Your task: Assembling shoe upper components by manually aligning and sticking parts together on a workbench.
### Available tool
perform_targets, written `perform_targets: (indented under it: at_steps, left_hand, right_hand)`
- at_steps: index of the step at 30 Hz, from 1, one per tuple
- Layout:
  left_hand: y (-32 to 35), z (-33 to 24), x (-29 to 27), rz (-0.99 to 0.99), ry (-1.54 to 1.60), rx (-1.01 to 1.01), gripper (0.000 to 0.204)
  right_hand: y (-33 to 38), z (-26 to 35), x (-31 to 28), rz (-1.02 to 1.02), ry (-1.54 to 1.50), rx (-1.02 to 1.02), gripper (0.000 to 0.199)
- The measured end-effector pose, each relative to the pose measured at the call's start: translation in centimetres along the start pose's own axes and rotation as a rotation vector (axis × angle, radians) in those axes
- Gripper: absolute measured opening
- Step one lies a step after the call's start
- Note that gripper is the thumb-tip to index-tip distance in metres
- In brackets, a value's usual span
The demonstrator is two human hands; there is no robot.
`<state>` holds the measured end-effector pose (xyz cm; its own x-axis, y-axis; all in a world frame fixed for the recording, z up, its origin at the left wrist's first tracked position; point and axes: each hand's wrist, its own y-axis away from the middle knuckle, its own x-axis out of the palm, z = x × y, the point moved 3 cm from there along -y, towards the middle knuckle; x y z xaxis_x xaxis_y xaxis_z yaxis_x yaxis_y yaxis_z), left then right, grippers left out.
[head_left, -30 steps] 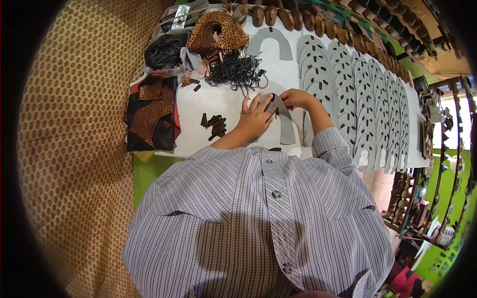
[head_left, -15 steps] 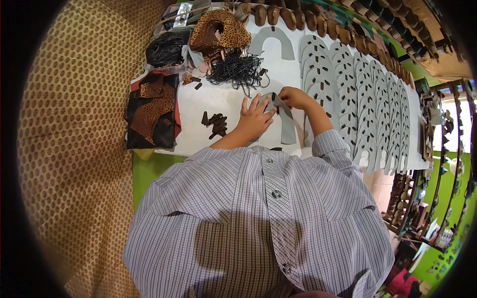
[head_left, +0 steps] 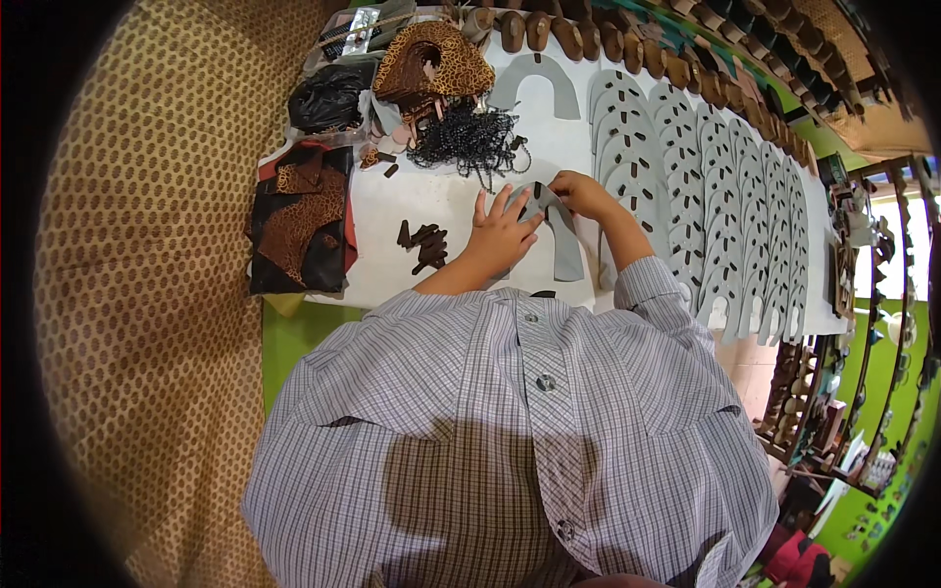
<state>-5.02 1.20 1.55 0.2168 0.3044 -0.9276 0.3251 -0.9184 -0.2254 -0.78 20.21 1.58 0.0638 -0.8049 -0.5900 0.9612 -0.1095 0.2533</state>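
A grey U-shaped piece (head_left: 567, 253) of sheet material lies on the white table in front of me. My left hand (head_left: 500, 239) rests on its left side with the fingers spread, covering much of that arm. At its upper right edge, the fingers of my right hand (head_left: 582, 196) are pinched together on the piece. A small dark brown strip (head_left: 537, 190) shows at the top of the curve, between my hands. Left of my left hand is a loose pile of similar dark strips (head_left: 429, 245).
Rows of overlapping grey U-shaped pieces (head_left: 632, 147) with dark strips cover the right side. Another grey piece (head_left: 537, 83) lies farther back. Black beaded strands (head_left: 461, 137), leopard-patterned material (head_left: 436, 64) and a black plastic bag (head_left: 328, 98) sit at the back left. Brown shoe forms (head_left: 613, 41) line the far edge.
My right fingers have shifted very slightly at the edge of the grey U-shaped piece. My left hand stays in nearly the same place.
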Motion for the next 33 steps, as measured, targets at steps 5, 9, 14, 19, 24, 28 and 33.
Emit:
perform_targets:
  at_steps: [5, 9, 14, 19, 24, 28, 33]
  left_hand:
    - [-0.2, -0.1, 0.0, 0.001, -0.005, 0.018, 0.035]
    - [-0.1, 0.1, -0.1, 0.007, 0.018, -0.007, 0.035]
    - [-0.6, 0.2, -0.6, 0.058, 0.051, -0.029, 0.034]
    - [-1.5, 0.7, -0.8, -0.001, 0.037, -0.039, 0.027]
    - [-1.9, 0.6, -0.9, 0.005, 0.008, -0.037, 0.025]
    - [-1.8, 0.7, -0.9, 0.019, -0.019, -0.060, 0.024]
    - [-1.5, 0.7, -0.9, 0.021, -0.005, -0.078, 0.027]
  right_hand:
    - [0.3, 0.1, -0.2, -0.020, -0.025, 0.000, 0.021]
    - [1.2, 2.1, -0.9, -0.122, -0.163, 0.226, 0.015]
    - [3.8, 3.0, 0.3, -0.518, 0.218, 0.077, 0.029]
    - [4.9, 3.6, 3.5, -0.405, 0.246, 0.283, 0.027]
    - [4.6, 1.6, 3.6, -0.490, 0.097, 0.343, 0.026]
    - [4.1, 0.5, 3.2, -0.435, 0.048, 0.388, 0.023]
    - [4.1, -0.1, 3.2, -0.436, 0.073, 0.395, 0.021]
